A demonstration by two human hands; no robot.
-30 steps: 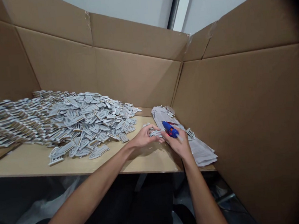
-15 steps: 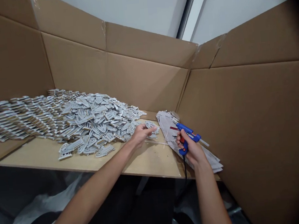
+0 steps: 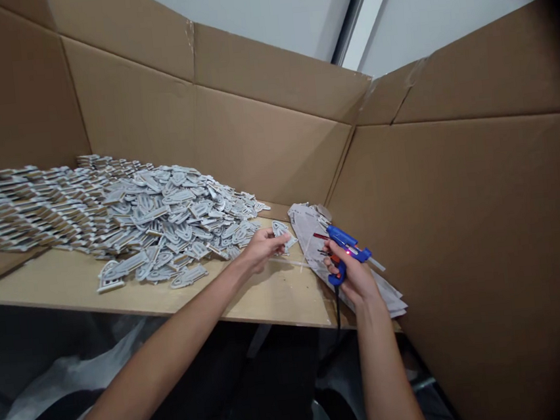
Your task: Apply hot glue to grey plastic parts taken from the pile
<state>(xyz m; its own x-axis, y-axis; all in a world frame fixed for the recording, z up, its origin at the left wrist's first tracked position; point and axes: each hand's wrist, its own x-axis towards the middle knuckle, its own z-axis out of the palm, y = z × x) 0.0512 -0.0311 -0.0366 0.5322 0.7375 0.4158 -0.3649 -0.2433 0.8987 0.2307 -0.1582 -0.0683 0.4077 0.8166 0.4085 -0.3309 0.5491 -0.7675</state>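
Observation:
My left hand [image 3: 262, 247] pinches a small grey cut-out piece [image 3: 280, 230] with a pointed outline, held above the board. A blue hot glue gun [image 3: 345, 237] is gripped in my right hand [image 3: 359, 281], its nozzle pointing left toward that piece. A clear glue stick [image 3: 377, 264] juts from the gun's back end, and a small light glows on its side. Between the gun's tip and the piece there is a gap. Left of my left hand lies a large heap of similar grey pieces [image 3: 175, 207].
Stacked pieces [image 3: 26, 204] fill the far left of the wooden tabletop [image 3: 263, 294]. Greyish paper sheets [image 3: 306, 230] lie beneath the glue gun. Tall cardboard walls [image 3: 263, 139] enclose the back and sides. The gun's black cord [image 3: 337, 307] hangs over the front edge.
The piece in my left hand has been tilted more upright. A light now shows on the glue gun. The whole view has shifted slightly.

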